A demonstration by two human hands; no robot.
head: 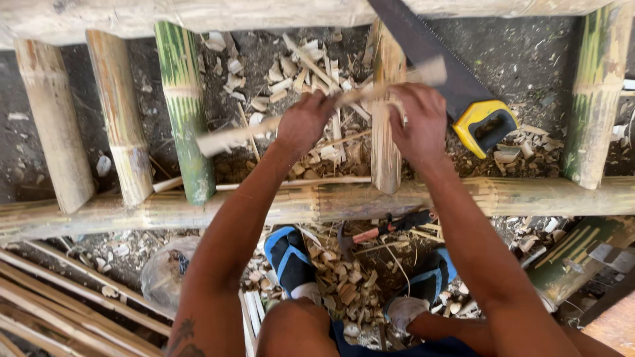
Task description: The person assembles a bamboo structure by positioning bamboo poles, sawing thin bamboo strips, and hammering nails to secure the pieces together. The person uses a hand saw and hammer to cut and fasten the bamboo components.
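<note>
My left hand and my right hand both grip one thin bamboo strip, blurred, running from lower left to upper right across an upright split bamboo piece. The hands are about a hand's width apart, above a bamboo frame of green and tan poles. A handsaw with a dark blade and a yellow handle leans on the frame just right of my right hand.
A thick horizontal bamboo pole crosses the frame below my hands. Wood chips cover the ground around my blue sandals. A hammer lies among the chips. Thin bamboo slats are stacked at lower left.
</note>
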